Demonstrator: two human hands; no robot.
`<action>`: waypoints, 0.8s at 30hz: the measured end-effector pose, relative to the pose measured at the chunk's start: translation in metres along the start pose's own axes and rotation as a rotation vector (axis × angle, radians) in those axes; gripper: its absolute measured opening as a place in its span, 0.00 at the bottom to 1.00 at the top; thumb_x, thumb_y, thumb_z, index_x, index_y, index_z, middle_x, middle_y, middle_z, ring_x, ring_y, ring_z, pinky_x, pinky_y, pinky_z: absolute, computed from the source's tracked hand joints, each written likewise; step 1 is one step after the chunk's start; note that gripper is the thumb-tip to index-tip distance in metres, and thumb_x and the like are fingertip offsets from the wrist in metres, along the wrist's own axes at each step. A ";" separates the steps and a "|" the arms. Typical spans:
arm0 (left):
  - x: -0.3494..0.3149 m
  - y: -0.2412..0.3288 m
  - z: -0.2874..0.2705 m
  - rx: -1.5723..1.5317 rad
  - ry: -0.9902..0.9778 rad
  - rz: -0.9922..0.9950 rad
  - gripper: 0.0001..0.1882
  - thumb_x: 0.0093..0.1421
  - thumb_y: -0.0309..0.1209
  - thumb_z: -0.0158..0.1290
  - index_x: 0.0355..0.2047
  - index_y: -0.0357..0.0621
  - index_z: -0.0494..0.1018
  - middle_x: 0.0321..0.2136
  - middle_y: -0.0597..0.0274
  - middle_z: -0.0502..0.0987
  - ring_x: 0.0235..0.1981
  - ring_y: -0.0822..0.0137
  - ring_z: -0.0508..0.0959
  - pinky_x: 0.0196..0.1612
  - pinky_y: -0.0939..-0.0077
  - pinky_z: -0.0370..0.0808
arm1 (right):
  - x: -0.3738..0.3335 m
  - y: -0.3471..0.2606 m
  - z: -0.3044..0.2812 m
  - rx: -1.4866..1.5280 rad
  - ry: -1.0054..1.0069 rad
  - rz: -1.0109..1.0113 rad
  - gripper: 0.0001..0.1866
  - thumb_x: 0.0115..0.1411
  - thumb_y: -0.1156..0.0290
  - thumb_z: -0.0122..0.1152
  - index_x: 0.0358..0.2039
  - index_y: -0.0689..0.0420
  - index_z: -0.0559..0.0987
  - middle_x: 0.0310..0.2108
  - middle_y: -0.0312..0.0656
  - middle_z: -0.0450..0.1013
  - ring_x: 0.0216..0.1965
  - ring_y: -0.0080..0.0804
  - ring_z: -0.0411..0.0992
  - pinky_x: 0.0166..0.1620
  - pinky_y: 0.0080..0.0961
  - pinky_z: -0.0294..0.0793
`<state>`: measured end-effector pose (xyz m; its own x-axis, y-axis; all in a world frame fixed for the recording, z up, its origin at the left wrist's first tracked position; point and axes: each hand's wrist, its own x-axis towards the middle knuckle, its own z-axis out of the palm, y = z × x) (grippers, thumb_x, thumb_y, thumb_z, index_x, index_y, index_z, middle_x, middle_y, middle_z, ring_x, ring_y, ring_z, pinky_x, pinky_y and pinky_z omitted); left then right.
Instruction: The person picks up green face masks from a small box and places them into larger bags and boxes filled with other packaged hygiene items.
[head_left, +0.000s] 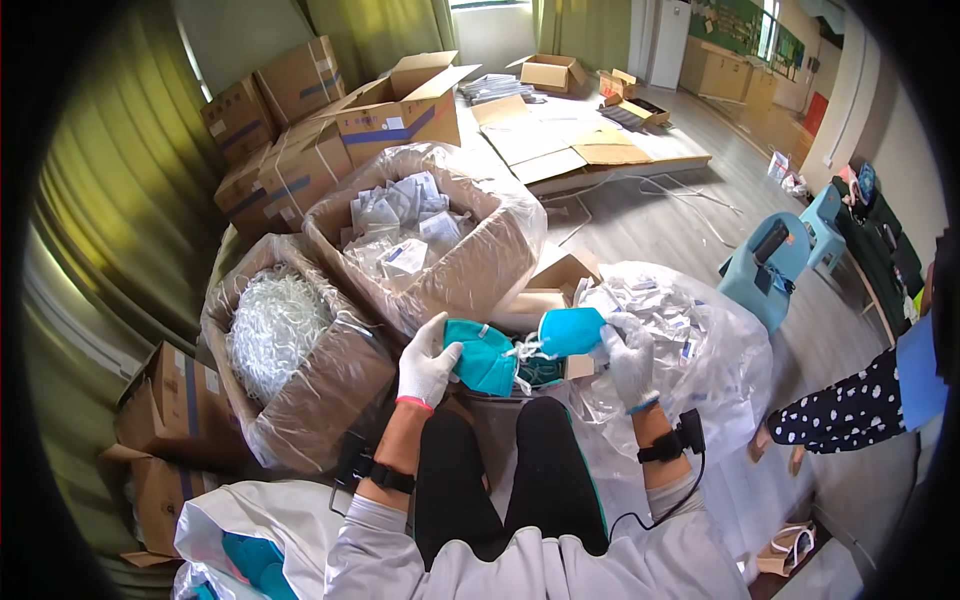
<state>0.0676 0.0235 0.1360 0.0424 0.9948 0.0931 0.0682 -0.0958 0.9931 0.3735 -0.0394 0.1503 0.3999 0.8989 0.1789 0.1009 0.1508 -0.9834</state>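
Note:
My left hand (428, 366), in a white glove, grips a teal face mask (482, 358) by its left edge. A second teal face mask (570, 332) is held by its right edge in my gloved right hand (629, 362). White elastic straps (525, 352) bunch together between the two masks. Both masks are up in front of my knees, above a small open carton with more dark teal pieces in it, partly hidden. My right hand is closest to a clear plastic bag (735, 345) full of small white packets (665, 318).
Left of me, plastic-lined cartons hold white elastic straps (275, 325) and flat clear packets (410, 225). A white sack (290, 510) with teal masks lies lower left. Stacked cartons (300, 75) stand behind. At right are blue chairs (765, 265) and another person's patterned trouser leg (835, 405).

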 end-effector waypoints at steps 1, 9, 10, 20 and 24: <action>0.002 0.003 -0.001 0.028 -0.016 0.055 0.29 0.60 0.24 0.60 0.61 0.36 0.66 0.28 0.63 0.79 0.26 0.76 0.77 0.25 0.81 0.76 | 0.002 -0.003 -0.001 -0.018 -0.019 -0.006 0.06 0.62 0.78 0.59 0.38 0.65 0.79 0.33 0.37 0.76 0.37 0.23 0.72 0.43 0.23 0.73; 0.004 0.030 -0.004 0.338 -0.184 0.015 0.11 0.58 0.29 0.63 0.37 0.33 0.79 0.27 0.62 0.82 0.29 0.77 0.78 0.32 0.79 0.76 | 0.013 -0.034 0.008 -0.243 -0.366 -0.263 0.07 0.59 0.74 0.61 0.36 0.64 0.81 0.34 0.44 0.78 0.38 0.34 0.76 0.44 0.28 0.74; 0.005 0.033 0.001 0.359 -0.197 0.043 0.11 0.58 0.29 0.63 0.37 0.34 0.79 0.28 0.62 0.82 0.29 0.78 0.78 0.32 0.79 0.76 | 0.012 -0.040 0.013 -0.252 -0.414 -0.283 0.08 0.59 0.74 0.61 0.36 0.64 0.81 0.35 0.45 0.78 0.39 0.34 0.76 0.44 0.29 0.74; 0.008 0.058 0.001 0.711 -0.073 0.081 0.14 0.55 0.37 0.62 0.37 0.40 0.81 0.30 0.49 0.83 0.32 0.58 0.85 0.39 0.68 0.79 | 0.009 -0.060 0.040 -0.495 -0.362 -0.509 0.08 0.61 0.70 0.59 0.35 0.61 0.81 0.34 0.50 0.78 0.36 0.46 0.78 0.40 0.35 0.75; 0.007 0.050 -0.008 0.848 0.045 0.071 0.13 0.55 0.36 0.60 0.34 0.37 0.80 0.28 0.49 0.82 0.31 0.55 0.84 0.38 0.66 0.79 | 0.009 -0.055 0.041 -0.584 -0.085 -0.516 0.06 0.61 0.71 0.59 0.36 0.57 0.80 0.33 0.49 0.78 0.34 0.49 0.77 0.39 0.39 0.76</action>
<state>0.0632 0.0256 0.1869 0.0366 0.9841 0.1738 0.7910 -0.1348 0.5968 0.3340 -0.0225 0.2044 0.1036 0.8061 0.5827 0.7275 0.3381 -0.5970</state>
